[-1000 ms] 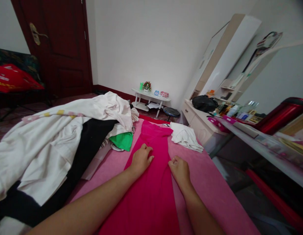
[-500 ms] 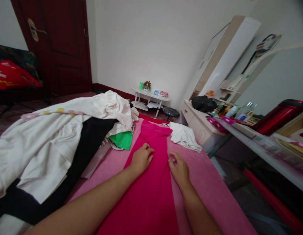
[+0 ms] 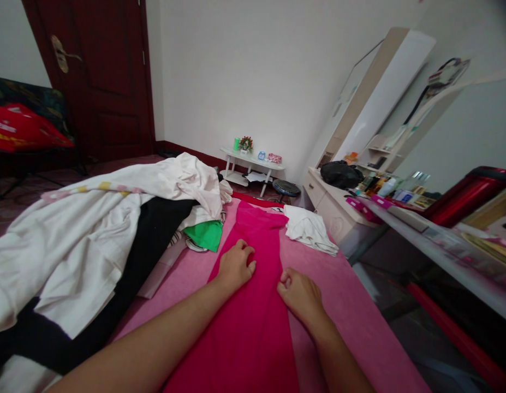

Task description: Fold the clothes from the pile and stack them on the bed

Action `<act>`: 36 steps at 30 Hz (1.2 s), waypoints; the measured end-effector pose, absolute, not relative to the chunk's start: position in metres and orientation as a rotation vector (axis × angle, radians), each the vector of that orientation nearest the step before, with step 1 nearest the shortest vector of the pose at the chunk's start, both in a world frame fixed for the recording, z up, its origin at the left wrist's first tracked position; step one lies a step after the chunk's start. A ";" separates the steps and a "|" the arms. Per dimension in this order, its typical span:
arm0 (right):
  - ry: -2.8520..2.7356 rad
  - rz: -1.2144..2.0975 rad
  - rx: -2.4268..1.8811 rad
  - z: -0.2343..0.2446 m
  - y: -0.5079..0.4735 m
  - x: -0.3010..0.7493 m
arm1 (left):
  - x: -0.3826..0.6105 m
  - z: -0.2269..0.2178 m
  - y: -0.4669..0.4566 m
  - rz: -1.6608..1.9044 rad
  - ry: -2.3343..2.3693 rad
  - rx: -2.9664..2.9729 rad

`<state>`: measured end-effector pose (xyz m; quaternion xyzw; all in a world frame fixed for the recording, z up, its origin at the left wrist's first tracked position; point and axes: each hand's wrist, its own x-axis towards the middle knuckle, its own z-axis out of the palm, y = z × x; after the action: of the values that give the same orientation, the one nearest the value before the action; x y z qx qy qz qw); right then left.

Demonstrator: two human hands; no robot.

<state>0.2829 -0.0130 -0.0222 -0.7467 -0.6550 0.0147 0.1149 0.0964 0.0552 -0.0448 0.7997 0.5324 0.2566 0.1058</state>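
Observation:
A long bright pink garment (image 3: 253, 322) lies stretched out lengthwise on the pink bed cover (image 3: 346, 305), its far end slightly crumpled. On its left part rests my left hand (image 3: 236, 265), fingers loosely bent and the thumb apart from them, with no cloth visibly gripped. My right hand (image 3: 301, 295) is at the garment's right edge, its fingers curled closed against the cloth there. How much fabric they pinch is hidden. Beyond my right hand sits a folded white cloth (image 3: 308, 229).
A heap of white clothes (image 3: 93, 229) with black trousers (image 3: 154, 234) and a green cloth (image 3: 206, 234) lies on the left. To the right stand a dresser (image 3: 334, 202) and a cluttered glass-topped table (image 3: 424, 240). Ahead are a low white table (image 3: 253, 158) and a round stool (image 3: 286, 188).
My right hand has come slightly toward me along the garment's edge, and its fingers have curled closed. The left hand stays nearly in place.

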 end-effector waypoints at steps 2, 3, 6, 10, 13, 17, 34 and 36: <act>-1.915 0.011 -2.269 -0.021 -0.012 0.283 | 0.097 -0.045 0.055 0.750 1.567 2.350; -1.901 -0.005 -2.304 -0.020 -0.012 0.284 | 0.097 -0.046 0.055 0.753 1.570 2.345; -1.834 -0.020 -2.379 -0.018 -0.010 0.288 | 0.097 -0.046 0.055 0.780 1.573 2.340; -1.863 -0.131 -2.090 -0.022 -0.010 0.289 | 0.096 -0.047 0.055 0.824 1.537 2.351; -2.045 -0.107 -1.680 -0.029 -0.008 0.284 | 0.096 -0.047 0.055 0.848 1.496 2.367; -2.086 0.022 -1.615 -0.036 0.005 0.281 | 0.097 -0.046 0.055 0.845 1.448 2.388; -1.487 0.141 -2.005 -0.029 0.235 0.341 | 0.104 -0.046 0.057 0.714 1.075 2.629; -1.515 0.129 -2.023 -0.034 0.244 0.342 | 0.104 -0.046 0.056 0.719 1.053 2.633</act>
<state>0.3416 0.2442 -0.0338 -0.7623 -0.5711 0.0485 0.3008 0.1038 0.0562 -0.0458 0.8948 0.3579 0.2442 0.1076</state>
